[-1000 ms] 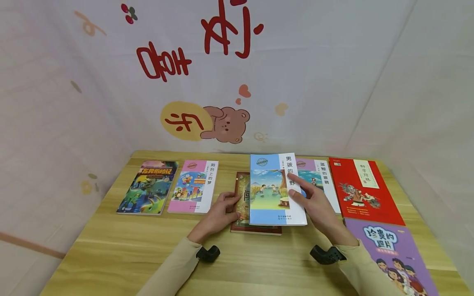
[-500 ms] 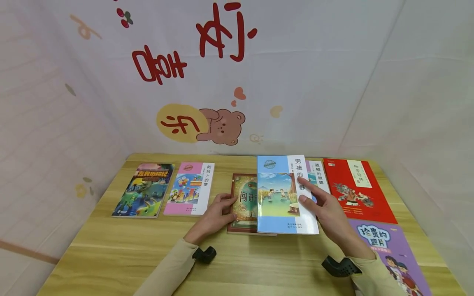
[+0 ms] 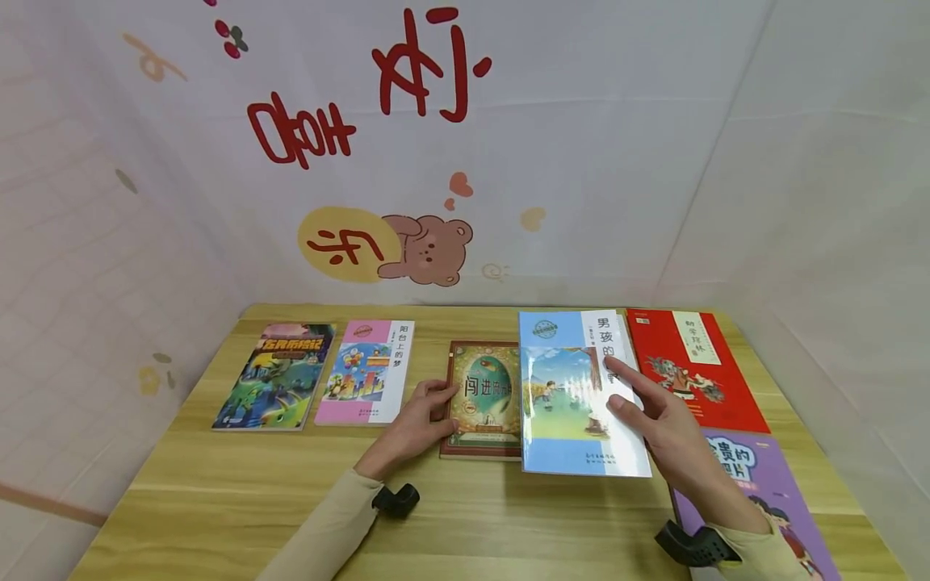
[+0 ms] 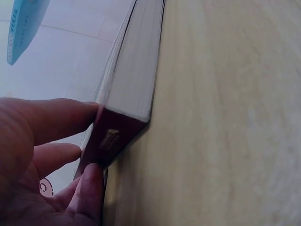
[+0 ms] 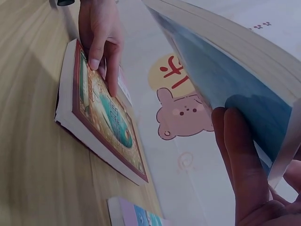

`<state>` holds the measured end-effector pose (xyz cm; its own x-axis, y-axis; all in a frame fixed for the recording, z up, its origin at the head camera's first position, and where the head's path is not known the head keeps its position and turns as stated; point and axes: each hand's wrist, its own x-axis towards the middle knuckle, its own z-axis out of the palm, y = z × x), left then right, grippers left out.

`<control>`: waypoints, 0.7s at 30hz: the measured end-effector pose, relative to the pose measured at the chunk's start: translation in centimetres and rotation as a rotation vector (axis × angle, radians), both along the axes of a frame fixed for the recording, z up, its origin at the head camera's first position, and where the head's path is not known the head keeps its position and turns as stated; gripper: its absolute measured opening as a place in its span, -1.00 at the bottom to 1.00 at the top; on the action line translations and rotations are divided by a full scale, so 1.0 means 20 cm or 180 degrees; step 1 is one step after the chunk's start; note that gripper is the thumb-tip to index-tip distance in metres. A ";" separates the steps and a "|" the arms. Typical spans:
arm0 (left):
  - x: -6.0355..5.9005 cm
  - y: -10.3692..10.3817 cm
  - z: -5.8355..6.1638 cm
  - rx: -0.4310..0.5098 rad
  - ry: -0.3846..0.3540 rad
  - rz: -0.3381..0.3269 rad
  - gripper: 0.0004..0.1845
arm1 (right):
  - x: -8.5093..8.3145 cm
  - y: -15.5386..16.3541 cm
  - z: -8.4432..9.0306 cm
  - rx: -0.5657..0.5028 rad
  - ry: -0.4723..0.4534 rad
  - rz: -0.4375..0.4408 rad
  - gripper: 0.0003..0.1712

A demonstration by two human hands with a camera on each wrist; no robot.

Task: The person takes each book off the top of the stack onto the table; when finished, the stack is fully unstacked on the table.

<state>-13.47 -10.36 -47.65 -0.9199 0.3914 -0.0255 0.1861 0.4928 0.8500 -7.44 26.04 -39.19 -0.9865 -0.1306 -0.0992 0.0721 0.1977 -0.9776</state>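
Note:
A dark red hardback with a green oval on its cover (image 3: 481, 397) lies flat mid-table. My left hand (image 3: 436, 399) rests on its left edge, fingers straight on the cover (image 5: 101, 42) and thumb against the spine (image 4: 91, 183). The same book's page block (image 4: 134, 70) fills the left wrist view. To its right is a blue paperback (image 3: 574, 395) with a field scene. My right hand (image 3: 626, 395) grips its right side, thumb and forefinger on top. Fingers (image 5: 240, 160) lie under the raised blue paperback (image 5: 235, 61), which is tilted off the wooden table (image 3: 218, 500).
At the left lie a green cartoon book (image 3: 276, 375) and a pink-and-white book (image 3: 366, 371). A red book (image 3: 690, 367) lies at the far right, and a purple book (image 3: 756, 484) sits in front of it by my right forearm. Decorated fabric walls enclose the table.
My right hand has carried the blue paperback to the right, off the dark red hardback, uncovering its cover and hiding the pale book beside the red one. My left hand has stayed put.

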 end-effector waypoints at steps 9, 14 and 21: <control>0.00 0.01 0.00 -0.0039 -0.0128 0.0120 -0.28 | 0.06 0.06 0.00 0.0245 -0.0239 -0.0162 -0.21; 0.00 0.01 0.00 0.0016 -0.0179 0.0156 -0.28 | 0.09 0.09 0.00 0.0274 -0.0181 -0.0163 -0.22; 0.01 0.01 0.00 -0.0041 -0.0137 0.0149 -0.27 | 0.13 0.14 -0.01 0.0222 -0.0034 -0.0047 -0.25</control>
